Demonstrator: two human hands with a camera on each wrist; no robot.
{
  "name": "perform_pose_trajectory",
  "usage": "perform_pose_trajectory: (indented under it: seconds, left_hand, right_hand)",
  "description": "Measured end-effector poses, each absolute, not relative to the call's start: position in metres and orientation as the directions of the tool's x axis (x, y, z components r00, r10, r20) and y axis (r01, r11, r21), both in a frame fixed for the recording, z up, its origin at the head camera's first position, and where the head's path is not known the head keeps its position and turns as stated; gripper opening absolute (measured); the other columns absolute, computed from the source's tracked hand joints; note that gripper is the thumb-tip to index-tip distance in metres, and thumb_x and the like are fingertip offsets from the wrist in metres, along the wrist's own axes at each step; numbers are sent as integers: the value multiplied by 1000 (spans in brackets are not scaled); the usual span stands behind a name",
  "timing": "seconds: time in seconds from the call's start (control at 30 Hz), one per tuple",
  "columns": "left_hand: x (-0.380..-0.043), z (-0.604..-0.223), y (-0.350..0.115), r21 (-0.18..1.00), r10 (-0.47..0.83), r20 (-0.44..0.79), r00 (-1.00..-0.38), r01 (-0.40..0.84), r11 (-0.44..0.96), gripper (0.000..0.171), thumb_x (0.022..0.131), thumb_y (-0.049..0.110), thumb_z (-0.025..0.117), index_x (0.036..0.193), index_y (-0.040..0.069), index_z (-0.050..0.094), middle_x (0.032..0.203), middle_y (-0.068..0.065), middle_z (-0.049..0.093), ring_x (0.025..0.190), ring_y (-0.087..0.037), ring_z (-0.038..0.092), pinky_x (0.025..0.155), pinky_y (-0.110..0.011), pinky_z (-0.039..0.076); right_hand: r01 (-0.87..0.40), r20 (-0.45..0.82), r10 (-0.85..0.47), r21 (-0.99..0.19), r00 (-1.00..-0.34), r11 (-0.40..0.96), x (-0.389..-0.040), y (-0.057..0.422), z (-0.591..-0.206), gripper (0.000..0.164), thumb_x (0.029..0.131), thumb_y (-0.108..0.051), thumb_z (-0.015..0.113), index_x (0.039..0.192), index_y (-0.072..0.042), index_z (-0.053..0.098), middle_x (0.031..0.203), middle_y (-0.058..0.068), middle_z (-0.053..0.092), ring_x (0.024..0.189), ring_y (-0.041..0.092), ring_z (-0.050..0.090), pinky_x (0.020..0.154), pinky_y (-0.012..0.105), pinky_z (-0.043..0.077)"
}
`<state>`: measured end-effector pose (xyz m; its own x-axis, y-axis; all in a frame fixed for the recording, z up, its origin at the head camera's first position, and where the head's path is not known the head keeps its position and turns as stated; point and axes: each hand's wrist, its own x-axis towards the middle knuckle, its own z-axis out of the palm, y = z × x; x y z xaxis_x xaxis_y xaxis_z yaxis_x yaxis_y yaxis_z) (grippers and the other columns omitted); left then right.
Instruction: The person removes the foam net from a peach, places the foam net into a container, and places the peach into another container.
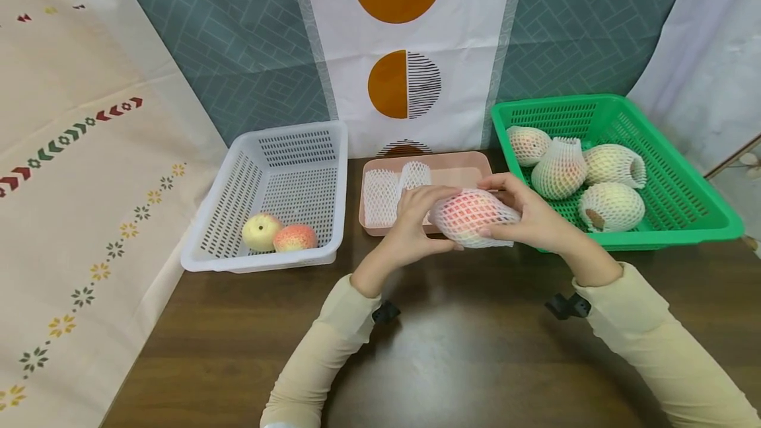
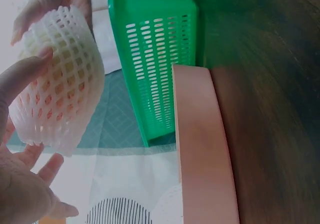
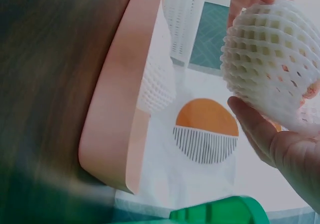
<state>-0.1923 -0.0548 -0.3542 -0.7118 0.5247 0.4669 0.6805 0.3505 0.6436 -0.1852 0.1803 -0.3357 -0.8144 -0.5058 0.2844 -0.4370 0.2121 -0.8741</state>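
Note:
A peach in a white foam net sleeve is held up between both hands, above the table and in front of a pink tray. My left hand grips its left end, thumb below and fingers above in the head view. The right hand holds the other end, with its thumb on the net's near side. In the left wrist view the netting covers most of the peach, and reddish skin shows through. Flat foam nets lie in the tray, partly hidden behind the left hand.
To the left stands a white basket with two bare peaches near its front wall. On the right, a green basket holds several netted peaches. A patterned cloth hangs behind the brown table.

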Motion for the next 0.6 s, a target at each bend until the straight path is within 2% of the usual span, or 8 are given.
perform_pose_trajectory:
  seconds: [0.1,0.23,0.6]
  left_hand:
    - [-193,-356,-58,671,516,464,-720,666,327,78,65,15,88,133,9,50,134,-8,51,126,-22,39,113,-46,21]
    - [-194,-359,-64,721,495,453,-742,631,285,80,64,12,88,134,9,48,131,-8,52,121,-20,40,104,-35,34]
    - [-197,-360,-70,751,509,386,-770,582,311,80,65,15,88,135,10,48,131,-8,51,121,-21,41,104,-35,36]
  right_hand:
    - [-481,351,-499,-863,-792,156,-188,176,-341,64,74,13,68,128,10,35,124,-4,46,107,4,51,84,12,45]
    - [-509,390,-500,-852,-773,123,-190,171,-349,71,70,13,72,130,9,35,124,-6,47,106,7,50,83,13,46]
    - [-464,354,-471,-875,-808,138,-186,163,-369,85,69,11,77,140,1,33,131,-6,43,111,10,45,86,14,44]
